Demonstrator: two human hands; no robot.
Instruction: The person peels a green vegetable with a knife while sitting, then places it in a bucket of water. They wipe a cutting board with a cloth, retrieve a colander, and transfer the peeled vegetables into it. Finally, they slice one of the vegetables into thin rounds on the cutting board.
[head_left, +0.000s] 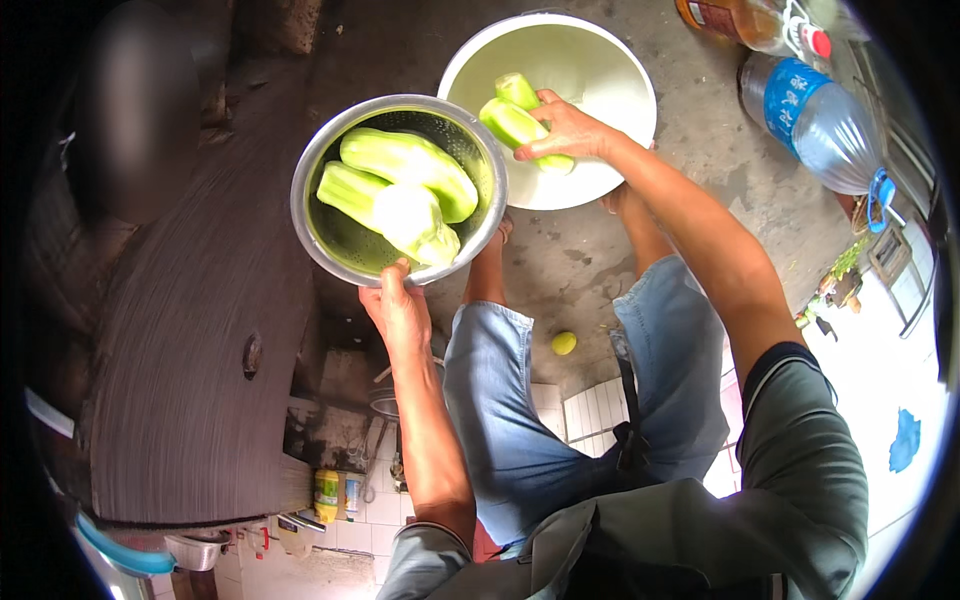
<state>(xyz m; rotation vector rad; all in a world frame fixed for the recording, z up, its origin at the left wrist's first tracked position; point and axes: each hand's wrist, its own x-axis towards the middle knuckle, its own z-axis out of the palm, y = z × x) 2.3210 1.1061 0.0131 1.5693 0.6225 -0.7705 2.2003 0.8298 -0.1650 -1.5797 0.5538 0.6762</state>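
My left hand (400, 311) grips the near rim of a perforated metal colander (300, 191), thumb on top of the rim. Several pale green peeled gourds (409, 161) lie in the colander, one of them washed out by glare. To its right on the floor stands a wide white basin (600, 67), partly overlapped by the colander's rim. Over this basin my right hand (566, 127) is closed around a pale green gourd piece (514, 124). A second green piece (516, 88) lies against it at the fingertips; whether the hand also grips that one is unclear.
A dark wooden tabletop (202, 337) runs along my left. At the upper right lie a large clear bottle with a blue label (832, 120) and an amber-filled bottle (735, 22). A small yellow-green round object (563, 343) rests on the concrete floor between my legs.
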